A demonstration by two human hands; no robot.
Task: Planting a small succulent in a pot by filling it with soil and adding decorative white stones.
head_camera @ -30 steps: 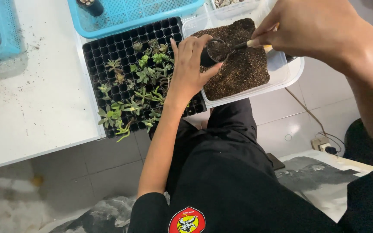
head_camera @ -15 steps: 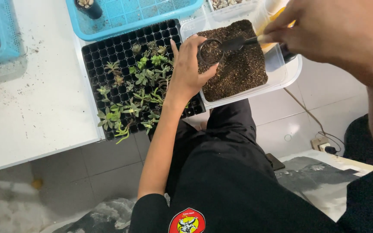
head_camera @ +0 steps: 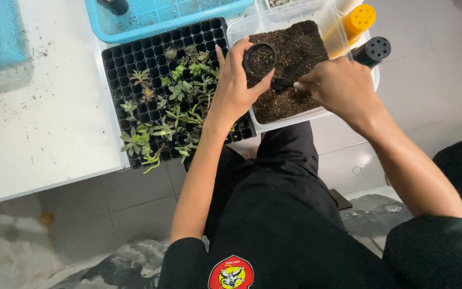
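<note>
L hand grips small black pot; R hand pinches scoop in soil tub. Keep pot level, over tub.

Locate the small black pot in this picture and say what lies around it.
The small black pot sits near the top centre of the head view, held in the left hand over the soil tub, just right of the black seedling tray.
</note>
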